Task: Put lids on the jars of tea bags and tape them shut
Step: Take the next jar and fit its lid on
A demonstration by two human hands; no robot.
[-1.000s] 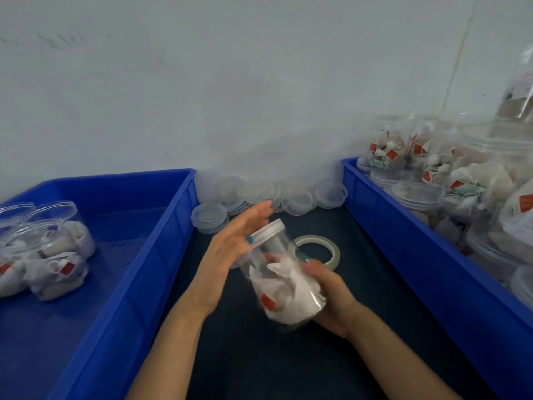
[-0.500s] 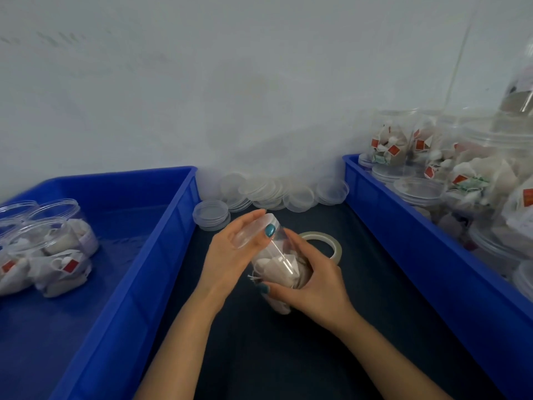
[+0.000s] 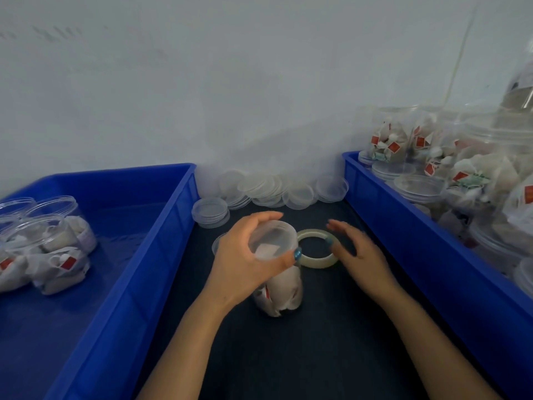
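A clear jar of tea bags (image 3: 281,293) stands upright on the dark table between two blue bins, with a clear lid (image 3: 272,239) on top. My left hand (image 3: 245,261) grips the lid, fingers and thumb curled round its rim. My right hand (image 3: 356,252) hovers open over the right side of a roll of clear tape (image 3: 317,248), which lies flat just behind and right of the jar. I cannot tell whether the fingers touch the tape.
Several loose clear lids (image 3: 277,189) lie along the wall, one stack (image 3: 210,212) at the left. The left blue bin (image 3: 150,255) holds lidded jars (image 3: 54,246) lying down. The right blue bin (image 3: 418,255) is packed with jars of tea bags (image 3: 473,174).
The jar went from tilted in both hands to standing on the table. My right hand let go of it and moved right over the tape roll. My left hand stays on the lid.
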